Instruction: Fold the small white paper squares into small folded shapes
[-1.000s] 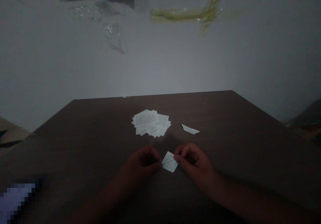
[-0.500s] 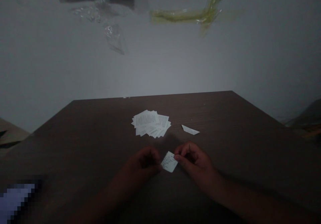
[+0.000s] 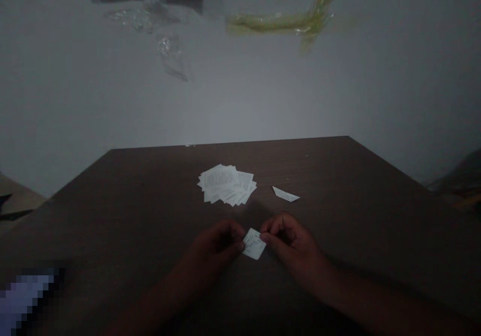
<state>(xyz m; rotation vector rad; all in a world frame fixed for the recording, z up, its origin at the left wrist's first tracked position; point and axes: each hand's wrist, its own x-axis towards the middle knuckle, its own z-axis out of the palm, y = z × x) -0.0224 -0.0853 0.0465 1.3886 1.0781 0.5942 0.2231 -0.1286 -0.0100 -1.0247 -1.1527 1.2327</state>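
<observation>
A small folded piece of printed paper point(image 3: 254, 245) is held low over the near part of the table, between my two hands. My left hand point(image 3: 221, 245) pinches its left corner between thumb and fingers. On the opposite side, the thumb and forefinger of my right hand point(image 3: 289, 238) grip the upper right edge. The paper has a roughly diamond outline with dark print on its face. Beyond my hands lies a fanned pile of square printed papers point(image 3: 220, 179). To the right of that pile rests a narrow folded paper strip point(image 3: 285, 194).
The dark wooden table point(image 3: 150, 185) meets a pale wall point(image 3: 240, 90) at its far edge. Clear tape point(image 3: 171, 57) and yellow tape point(image 3: 270, 23) stick to the wall. A blurred-out, pixelated object point(image 3: 24, 301) lies at the lower left.
My left fingers have closed in on the folded paper's left corner and shifted slightly right. The paper has turned a little. My right hand keeps its grip; pile and strip stay put.
</observation>
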